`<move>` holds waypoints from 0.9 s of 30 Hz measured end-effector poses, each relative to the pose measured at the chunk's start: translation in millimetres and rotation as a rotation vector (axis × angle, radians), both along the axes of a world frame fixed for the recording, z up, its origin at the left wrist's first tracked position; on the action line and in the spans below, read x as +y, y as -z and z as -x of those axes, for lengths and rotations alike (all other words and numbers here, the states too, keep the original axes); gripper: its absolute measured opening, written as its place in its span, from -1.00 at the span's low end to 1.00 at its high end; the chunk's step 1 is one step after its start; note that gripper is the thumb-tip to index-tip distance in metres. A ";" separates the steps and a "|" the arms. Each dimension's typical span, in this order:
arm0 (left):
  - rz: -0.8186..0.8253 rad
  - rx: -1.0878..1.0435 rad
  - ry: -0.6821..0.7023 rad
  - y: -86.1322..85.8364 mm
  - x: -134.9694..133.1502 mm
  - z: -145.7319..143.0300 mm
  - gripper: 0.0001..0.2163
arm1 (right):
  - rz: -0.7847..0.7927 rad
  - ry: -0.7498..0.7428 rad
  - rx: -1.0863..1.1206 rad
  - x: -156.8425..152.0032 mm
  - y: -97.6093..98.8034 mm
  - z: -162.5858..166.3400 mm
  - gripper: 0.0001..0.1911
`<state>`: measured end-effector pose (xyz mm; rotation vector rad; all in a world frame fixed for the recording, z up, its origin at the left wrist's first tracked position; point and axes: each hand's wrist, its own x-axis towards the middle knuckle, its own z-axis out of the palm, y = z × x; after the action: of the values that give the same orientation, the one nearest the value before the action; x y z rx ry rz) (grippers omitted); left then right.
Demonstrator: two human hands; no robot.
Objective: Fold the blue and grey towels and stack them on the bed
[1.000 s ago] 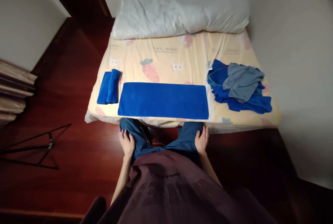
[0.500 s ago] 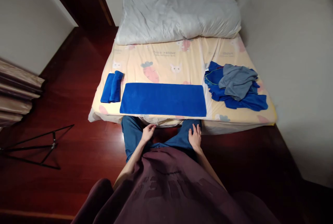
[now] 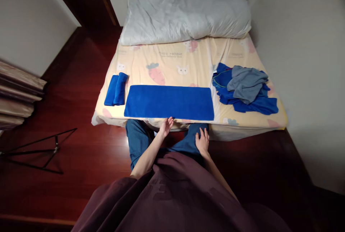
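A blue towel (image 3: 169, 102) lies flat as a long rectangle along the front edge of the bed. My left hand (image 3: 166, 127) is at the middle of its near edge, palm partly turned up and fingers stretched out; the fingertips reach that edge, and whether they touch it I cannot tell. My right hand (image 3: 202, 141) rests on my right thigh, fingers spread, holding nothing. To the left of the flat towel lie rolled or folded blue towels (image 3: 116, 89). On the right is a loose heap of blue cloths (image 3: 225, 91) with a grey cloth (image 3: 248, 82) on top.
The bed (image 3: 172, 64) has a yellow printed sheet, with a bunched white quilt (image 3: 185, 10) at its far end. A black tripod (image 3: 48, 151) stands on the dark red floor at left, near a curtain (image 3: 20, 95). A wall runs along the right.
My left hand has moved from my left thigh forward and right to the near edge of the flat blue towel. My right hand has stayed on my thigh.
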<state>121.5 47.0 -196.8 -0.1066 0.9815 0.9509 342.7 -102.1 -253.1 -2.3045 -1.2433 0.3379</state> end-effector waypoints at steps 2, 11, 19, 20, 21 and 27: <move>0.009 0.002 -0.028 1.2 0.3 -2.2 -0.82 | -0.009 0.017 -0.018 5.0 -6.5 -2.0 -0.44; 0.052 -0.028 -0.123 10.7 2.8 -12.9 -0.89 | -0.257 -0.376 0.076 164.3 -105.7 -35.0 -0.64; 0.039 0.054 -0.122 17.7 7.2 -20.7 -0.96 | 0.164 -0.810 0.015 391.0 -129.5 17.6 -0.67; 0.031 0.056 -0.131 17.9 6.7 -21.5 -0.97 | 0.242 -0.805 0.000 409.4 -124.5 24.9 -0.71; 0.023 0.055 -0.146 18.1 5.9 -22.3 -0.97 | 0.307 -0.792 -0.015 424.5 -119.2 31.3 -0.73; 0.040 0.050 -0.183 16.5 3.3 -25.7 -0.94 | 0.475 -0.714 -0.093 457.3 -95.1 50.4 -0.61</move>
<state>147.1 50.3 -213.3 -0.2099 1.0497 1.1058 292.3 355.2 -158.1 -2.1599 -2.2131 0.8518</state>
